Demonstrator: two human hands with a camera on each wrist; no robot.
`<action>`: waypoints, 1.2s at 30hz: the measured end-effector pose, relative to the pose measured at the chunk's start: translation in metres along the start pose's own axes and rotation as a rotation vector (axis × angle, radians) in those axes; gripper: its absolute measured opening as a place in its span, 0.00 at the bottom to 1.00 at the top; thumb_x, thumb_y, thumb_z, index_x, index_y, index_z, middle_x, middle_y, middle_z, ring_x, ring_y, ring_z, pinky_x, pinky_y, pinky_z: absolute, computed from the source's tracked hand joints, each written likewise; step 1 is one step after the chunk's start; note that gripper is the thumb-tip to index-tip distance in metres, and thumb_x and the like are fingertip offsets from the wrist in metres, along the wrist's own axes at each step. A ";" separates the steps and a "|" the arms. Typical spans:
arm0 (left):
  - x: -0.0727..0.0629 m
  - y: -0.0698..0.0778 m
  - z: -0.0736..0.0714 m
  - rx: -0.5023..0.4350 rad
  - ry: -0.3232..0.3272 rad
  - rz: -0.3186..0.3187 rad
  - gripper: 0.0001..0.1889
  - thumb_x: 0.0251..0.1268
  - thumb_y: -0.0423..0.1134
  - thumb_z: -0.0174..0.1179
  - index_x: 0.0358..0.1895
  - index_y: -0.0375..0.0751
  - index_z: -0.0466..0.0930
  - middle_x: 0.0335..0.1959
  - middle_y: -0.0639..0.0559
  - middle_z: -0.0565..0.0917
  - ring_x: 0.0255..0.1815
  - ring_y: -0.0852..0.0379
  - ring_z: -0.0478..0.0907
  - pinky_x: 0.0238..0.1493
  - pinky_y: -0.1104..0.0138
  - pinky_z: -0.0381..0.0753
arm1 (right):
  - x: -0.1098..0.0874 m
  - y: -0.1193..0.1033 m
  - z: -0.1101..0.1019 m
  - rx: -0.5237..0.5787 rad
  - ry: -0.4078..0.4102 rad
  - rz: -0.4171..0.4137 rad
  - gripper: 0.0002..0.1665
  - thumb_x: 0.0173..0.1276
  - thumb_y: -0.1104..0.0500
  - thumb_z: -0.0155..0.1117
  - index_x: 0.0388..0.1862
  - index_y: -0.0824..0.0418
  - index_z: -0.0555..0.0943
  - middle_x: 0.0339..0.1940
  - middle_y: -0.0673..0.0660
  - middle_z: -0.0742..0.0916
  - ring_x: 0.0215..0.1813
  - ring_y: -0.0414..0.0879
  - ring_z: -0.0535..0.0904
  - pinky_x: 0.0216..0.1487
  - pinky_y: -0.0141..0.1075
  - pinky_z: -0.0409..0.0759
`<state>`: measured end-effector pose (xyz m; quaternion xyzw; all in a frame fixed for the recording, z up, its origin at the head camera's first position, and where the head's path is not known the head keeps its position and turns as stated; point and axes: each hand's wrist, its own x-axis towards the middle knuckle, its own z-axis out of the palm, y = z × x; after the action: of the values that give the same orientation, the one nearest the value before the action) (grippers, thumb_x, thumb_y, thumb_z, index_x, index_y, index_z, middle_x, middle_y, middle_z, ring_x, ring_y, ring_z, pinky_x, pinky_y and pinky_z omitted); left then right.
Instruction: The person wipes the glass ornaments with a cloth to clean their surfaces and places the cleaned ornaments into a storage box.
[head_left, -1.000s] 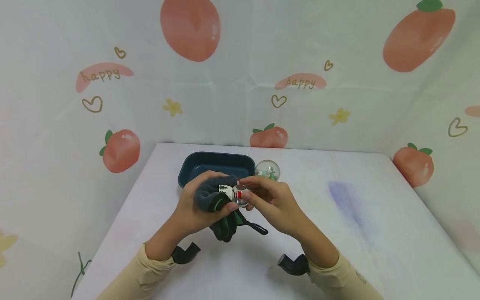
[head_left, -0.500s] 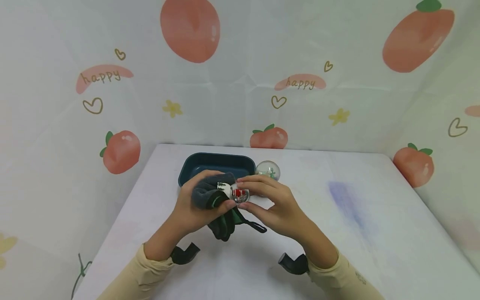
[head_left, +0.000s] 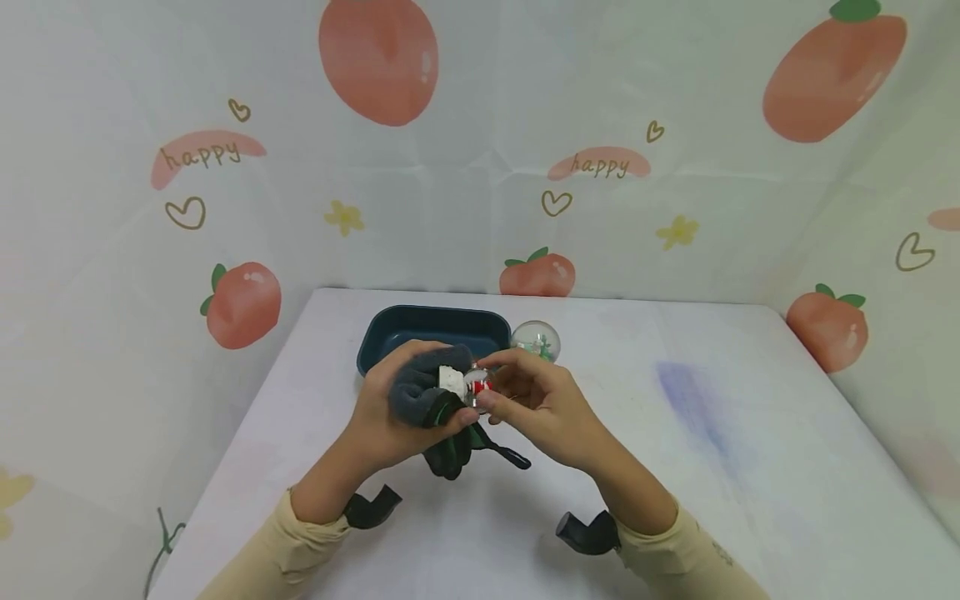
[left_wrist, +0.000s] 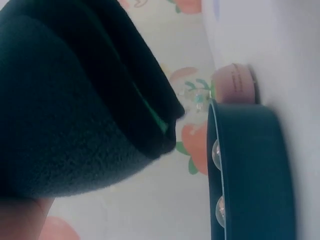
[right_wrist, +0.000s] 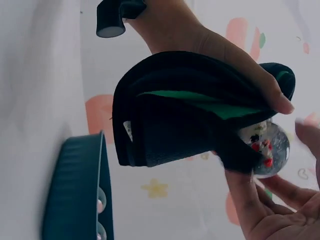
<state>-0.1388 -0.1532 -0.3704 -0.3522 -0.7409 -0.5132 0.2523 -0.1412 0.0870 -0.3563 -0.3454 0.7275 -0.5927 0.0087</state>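
Observation:
My left hand [head_left: 375, 429] grips a folded dark blue-grey cloth [head_left: 411, 398] with black and green edging, wrapped round the white base of a small snow globe [head_left: 478, 385]. A red figure shows inside the clear ball, which points right. The fingertips and thumb of my right hand [head_left: 555, 408] pinch the ball from the right. In the right wrist view the cloth [right_wrist: 175, 120] hangs in folds, the globe [right_wrist: 275, 152] sticks out of it, and right-hand fingers lie against its underside. Cloth fills much of the left wrist view, hiding the globe there.
Behind the hands stands a dark teal tray [head_left: 450, 312]; small clear globes [left_wrist: 220, 212] sit inside it. A larger snow globe [head_left: 536, 340] stands by the tray's right end, its pink base [left_wrist: 234, 84] seen in the left wrist view. A patterned curtain backs the white table [head_left: 675, 500].
The small globe has turned about its axis: trees on its base have given way to plain white relief. My right fingers spread apart, then closed back on the ball. The left hand barely moved.

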 end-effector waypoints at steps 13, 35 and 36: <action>0.002 0.003 -0.011 0.079 0.013 -0.101 0.38 0.51 0.55 0.84 0.63 0.41 0.80 0.53 0.49 0.88 0.51 0.55 0.85 0.54 0.67 0.85 | 0.004 -0.007 -0.016 0.041 0.152 -0.152 0.27 0.69 0.75 0.70 0.66 0.69 0.79 0.59 0.65 0.86 0.48 0.45 0.89 0.47 0.34 0.89; 0.006 0.001 -0.043 0.049 0.061 -0.112 0.39 0.40 0.27 0.85 0.62 0.38 0.79 0.48 0.47 0.89 0.46 0.56 0.87 0.54 0.70 0.85 | 0.070 0.051 -0.018 -0.399 0.189 -0.014 0.25 0.70 0.61 0.77 0.64 0.61 0.82 0.58 0.58 0.84 0.55 0.56 0.84 0.51 0.41 0.91; 0.006 0.000 -0.044 0.048 0.060 -0.114 0.39 0.40 0.27 0.85 0.62 0.38 0.79 0.48 0.47 0.89 0.47 0.56 0.87 0.55 0.70 0.85 | 0.073 0.054 -0.016 -0.424 0.174 -0.005 0.25 0.70 0.62 0.76 0.64 0.61 0.82 0.58 0.58 0.84 0.55 0.55 0.84 0.51 0.41 0.91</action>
<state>-0.1417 -0.1925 -0.3509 -0.2876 -0.7639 -0.5193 0.2531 -0.2302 0.0666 -0.3697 -0.2891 0.8330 -0.4540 -0.1282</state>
